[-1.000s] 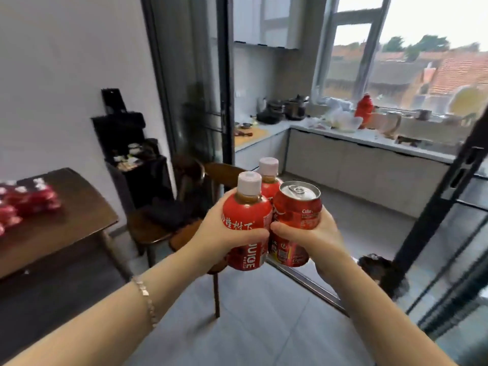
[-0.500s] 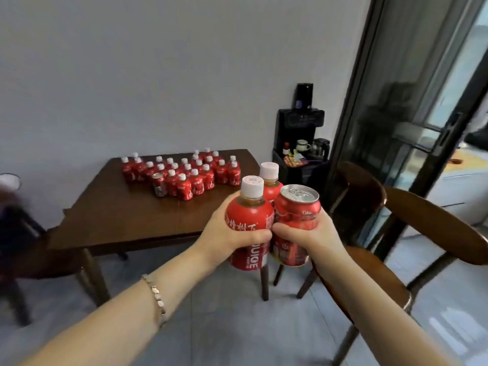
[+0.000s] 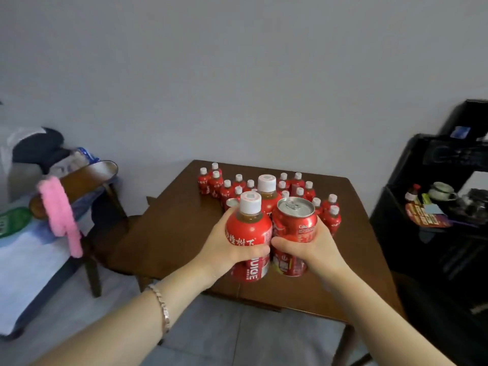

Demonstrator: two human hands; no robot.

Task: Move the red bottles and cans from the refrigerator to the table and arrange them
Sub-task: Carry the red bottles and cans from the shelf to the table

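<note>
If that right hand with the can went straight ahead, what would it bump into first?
Most likely the bottles standing on the table, just behind the can that the right hand holds. Depth is unclear, so if it is held high enough it might pass over them.

Both forearms are bare, uncovered from the near edge of the view up to the left hand and the right hand. Around the left wrist sits a slim bracelet of small, flat, silvery metal links.
</note>
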